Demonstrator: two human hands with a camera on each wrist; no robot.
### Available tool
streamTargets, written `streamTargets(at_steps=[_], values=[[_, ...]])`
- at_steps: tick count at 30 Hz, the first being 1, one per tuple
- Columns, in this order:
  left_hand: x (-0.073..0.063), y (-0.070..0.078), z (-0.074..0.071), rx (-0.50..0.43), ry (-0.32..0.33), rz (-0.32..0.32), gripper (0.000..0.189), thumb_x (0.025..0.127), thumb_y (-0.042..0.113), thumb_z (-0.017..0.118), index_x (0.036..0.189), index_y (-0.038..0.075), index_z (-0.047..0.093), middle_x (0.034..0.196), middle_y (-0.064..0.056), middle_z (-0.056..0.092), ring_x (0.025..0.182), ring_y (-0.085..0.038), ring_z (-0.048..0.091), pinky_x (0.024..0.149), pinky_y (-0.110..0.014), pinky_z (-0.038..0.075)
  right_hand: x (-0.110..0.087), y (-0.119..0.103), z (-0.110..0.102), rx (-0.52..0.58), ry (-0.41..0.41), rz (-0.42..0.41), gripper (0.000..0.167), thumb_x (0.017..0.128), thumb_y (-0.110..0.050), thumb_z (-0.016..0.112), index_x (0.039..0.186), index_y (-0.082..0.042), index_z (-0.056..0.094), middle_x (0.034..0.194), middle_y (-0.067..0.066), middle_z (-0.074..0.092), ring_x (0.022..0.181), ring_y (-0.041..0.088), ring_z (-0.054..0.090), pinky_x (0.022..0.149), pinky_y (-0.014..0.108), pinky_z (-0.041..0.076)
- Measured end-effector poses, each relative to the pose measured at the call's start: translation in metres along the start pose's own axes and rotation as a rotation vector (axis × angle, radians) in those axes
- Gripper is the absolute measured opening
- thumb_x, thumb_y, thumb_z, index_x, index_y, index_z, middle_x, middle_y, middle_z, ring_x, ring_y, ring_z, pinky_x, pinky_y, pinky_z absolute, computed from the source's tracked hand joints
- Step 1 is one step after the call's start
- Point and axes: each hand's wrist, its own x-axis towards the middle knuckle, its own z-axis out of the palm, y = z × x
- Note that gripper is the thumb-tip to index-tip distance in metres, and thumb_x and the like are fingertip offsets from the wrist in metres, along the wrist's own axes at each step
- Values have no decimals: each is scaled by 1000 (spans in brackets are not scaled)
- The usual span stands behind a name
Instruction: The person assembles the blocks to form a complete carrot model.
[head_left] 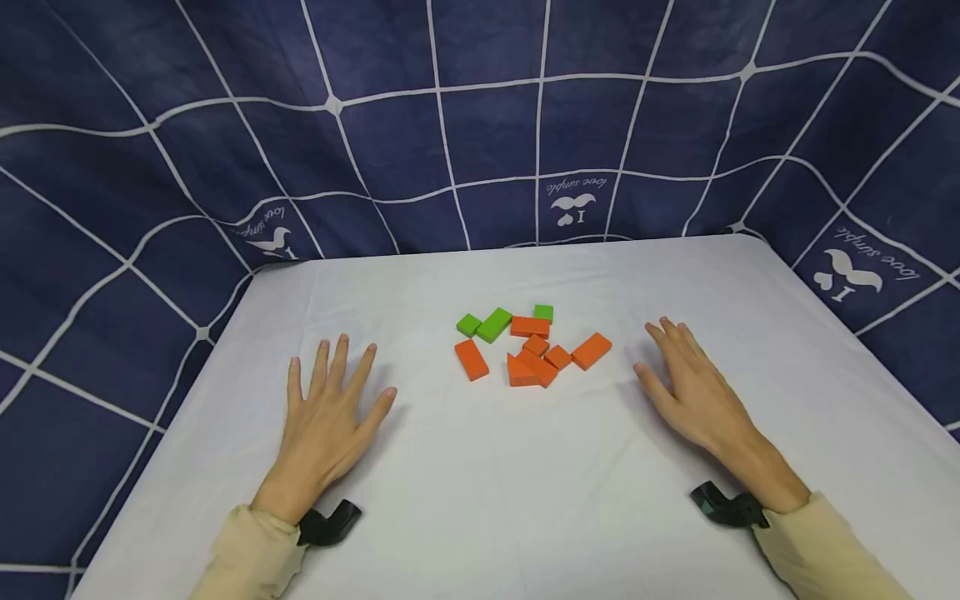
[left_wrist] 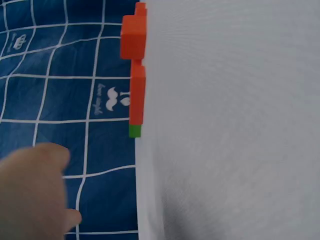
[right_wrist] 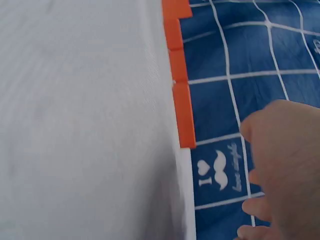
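Several orange and green blocks lie grouped in the middle of the white table. On the left of the group are a green cube [head_left: 468,325], a green oblong block [head_left: 494,325] and an orange oblong block [head_left: 471,360]. An orange triangular block [head_left: 522,372] lies at the near side, and another orange oblong block [head_left: 592,351] at the right end. My left hand [head_left: 322,429], fingers spread, is to the left of the blocks, holding nothing. To their right my right hand [head_left: 697,396] has its fingers extended and holds nothing. Both hands are apart from the blocks.
A white cloth [head_left: 487,500] covers the table. Behind it and along its sides hangs a dark blue curtain [head_left: 495,133] with white grid lines. Each wrist carries a black strap mount, the left one [head_left: 330,525] and the right one [head_left: 727,506].
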Motion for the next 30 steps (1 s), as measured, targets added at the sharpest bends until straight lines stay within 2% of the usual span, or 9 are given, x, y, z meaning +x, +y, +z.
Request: streamTargets(at_steps=[4, 7, 14, 17, 20, 22, 26, 30], values=[[12, 11, -2, -129, -25, 21, 72, 105, 56, 44, 160, 10, 37, 162, -24, 34, 150, -44, 30, 120, -64, 12, 12, -5, 0, 61, 42, -22, 61, 102, -38, 60, 151, -3, 47, 153, 23, 48, 142, 46, 42, 113, 65, 34], [25, 20, -4, -225, -66, 27, 71, 105, 53, 46, 158, 7, 39, 156, -20, 45, 144, -40, 39, 116, -60, 25, 23, -8, 0, 84, 22, -19, 60, 102, -36, 62, 150, -3, 48, 146, 24, 54, 132, 45, 50, 107, 64, 39], [60, 49, -4, -398, -188, -28, 71, 101, 54, 54, 155, 9, 44, 149, -12, 53, 133, -32, 51, 114, -53, 37, 46, -10, 12, 139, -72, 37, 63, 98, -37, 66, 149, -4, 48, 141, 20, 57, 117, 38, 60, 99, 57, 47], [68, 63, 4, -442, -232, -25, 73, 97, 53, 61, 153, 9, 47, 146, -9, 54, 124, -27, 55, 110, -49, 43, 53, -13, 21, 152, -101, 38, 68, 95, -40, 70, 149, -4, 49, 137, 19, 59, 110, 35, 59, 95, 52, 49], [73, 72, 17, -453, -259, 4, 75, 93, 53, 67, 151, 9, 49, 143, -9, 55, 118, -25, 55, 107, -47, 45, 57, -15, 32, 155, -100, 17, 72, 92, -43, 74, 147, -3, 52, 129, 19, 60, 103, 31, 56, 89, 46, 47], [74, 75, 27, -451, -261, 31, 76, 90, 52, 71, 151, 10, 50, 143, -8, 54, 116, -23, 56, 106, -46, 45, 57, -14, 39, 166, -86, 7, 71, 90, -41, 77, 145, -2, 54, 126, 19, 59, 101, 30, 54, 87, 43, 46], [75, 74, 44, -462, -217, 68, 76, 87, 47, 77, 149, 9, 53, 144, -8, 53, 112, -22, 57, 103, -45, 44, 53, -11, 50, 195, -54, 7, 65, 89, -34, 80, 141, 0, 58, 126, 18, 58, 101, 28, 55, 88, 42, 47], [76, 68, 56, -455, -161, 93, 76, 86, 41, 79, 148, 6, 53, 145, -11, 53, 118, -26, 55, 104, -46, 41, 49, -12, 54, 190, -40, 7, 66, 88, -35, 80, 140, 0, 58, 126, 18, 59, 101, 28, 56, 88, 43, 48]])
